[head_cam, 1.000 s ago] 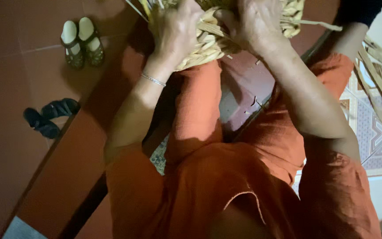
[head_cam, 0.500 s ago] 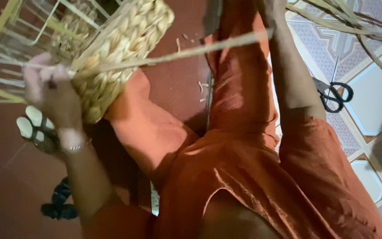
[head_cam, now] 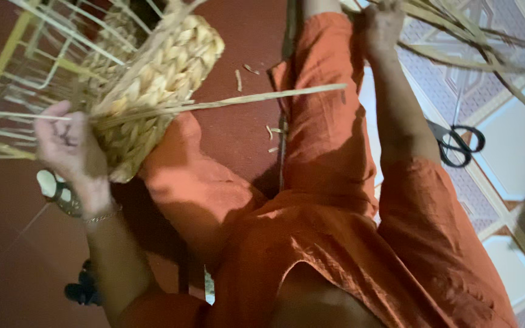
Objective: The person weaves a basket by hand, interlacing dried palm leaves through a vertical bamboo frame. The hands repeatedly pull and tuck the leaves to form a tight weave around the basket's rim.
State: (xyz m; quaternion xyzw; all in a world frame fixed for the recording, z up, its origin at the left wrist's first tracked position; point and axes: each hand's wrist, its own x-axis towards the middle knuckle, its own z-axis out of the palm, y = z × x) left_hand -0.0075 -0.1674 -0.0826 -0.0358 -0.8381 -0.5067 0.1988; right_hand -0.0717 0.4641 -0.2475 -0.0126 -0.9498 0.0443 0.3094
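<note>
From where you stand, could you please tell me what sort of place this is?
Probably a home floor used for basket weaving: a half-woven basket on a wire frame, loose straw strands on patterned floor tiles, scissors, and sandals nearby.

Red floor (head_cam: 238, 36) beside patterned tiles (head_cam: 505, 146)

No package, label, sign or screen can be seen in this view.
</note>
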